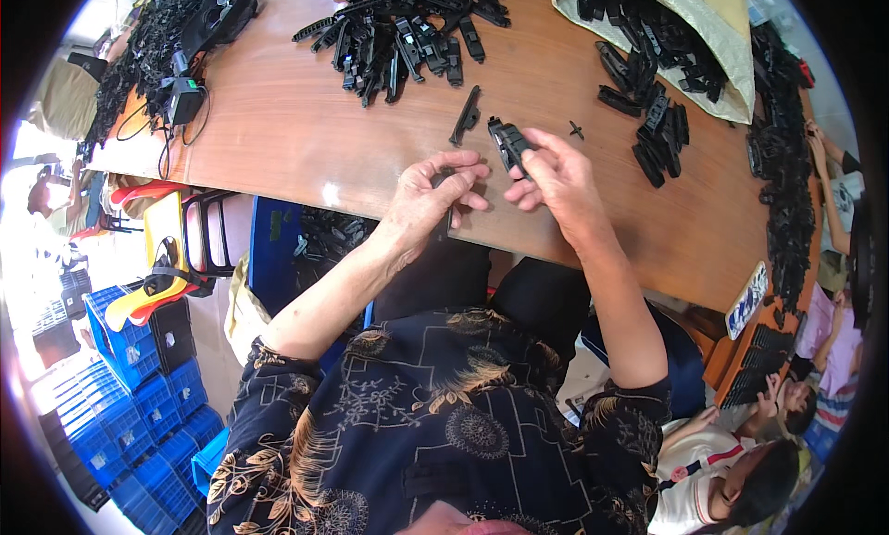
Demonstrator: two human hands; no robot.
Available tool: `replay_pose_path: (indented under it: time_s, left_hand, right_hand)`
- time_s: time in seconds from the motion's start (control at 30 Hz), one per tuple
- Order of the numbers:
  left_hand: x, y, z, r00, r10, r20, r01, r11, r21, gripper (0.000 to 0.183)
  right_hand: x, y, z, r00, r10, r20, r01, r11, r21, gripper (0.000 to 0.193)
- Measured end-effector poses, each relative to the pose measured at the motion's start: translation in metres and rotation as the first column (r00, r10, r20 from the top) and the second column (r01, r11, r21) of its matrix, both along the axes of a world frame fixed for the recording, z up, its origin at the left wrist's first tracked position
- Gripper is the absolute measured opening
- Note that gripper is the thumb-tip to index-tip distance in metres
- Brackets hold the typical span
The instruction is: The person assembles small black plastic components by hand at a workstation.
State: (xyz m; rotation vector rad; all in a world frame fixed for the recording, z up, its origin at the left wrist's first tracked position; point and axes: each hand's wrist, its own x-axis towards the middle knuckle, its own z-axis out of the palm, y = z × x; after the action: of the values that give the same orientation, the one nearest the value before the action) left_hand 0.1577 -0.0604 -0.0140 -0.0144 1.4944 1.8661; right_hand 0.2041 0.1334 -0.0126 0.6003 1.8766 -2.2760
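Observation:
My right hand [559, 176] grips a short black plastic part [506, 144] between thumb and fingers, just above the table's near edge. Beside it, my left hand [439, 190] is closed with its fingers curled in. Something dark shows between its thumb and fingers, too hidden to name. A single long black plastic piece [466, 116] lies on the wooden table just beyond my hands. To the right of the held part is a tiny black cross-shaped bit [576, 129].
Black parts form a pile [407, 35] at the far middle and spill from a pale sack [732, 49] at the right. A power adapter [183, 101] with cables sits far left. Blue crates [139, 424] stand on the floor at left. Other people sit at right.

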Motion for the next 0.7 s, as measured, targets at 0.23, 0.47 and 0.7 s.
replay_pose_path:
  time_s: [0.23,0.47,0.7]
  left_hand:
    - [-0.002,0.002,0.002,1.000,0.017,0.026,-0.017,0.999,-0.028,0.052]
    - [-0.008,0.010,-0.004,0.988,0.048,0.148,-0.051,0.999,0.012,0.045]
    - [0.007,0.025,-0.012,0.990,0.084,-0.111,-0.074,0.993,0.093,0.032]
  right_hand:
    - [-0.009,-0.008,-0.015,0.981,0.184,0.063,-0.194,0.948,0.253,0.035]
    - [0.013,-0.010,-0.026,0.984,0.116,-0.132,-0.102,0.989,0.110,0.027]
    - [0.022,-0.019,-0.019,0.982,0.001,-0.189,0.013,0.997,0.076,0.024]
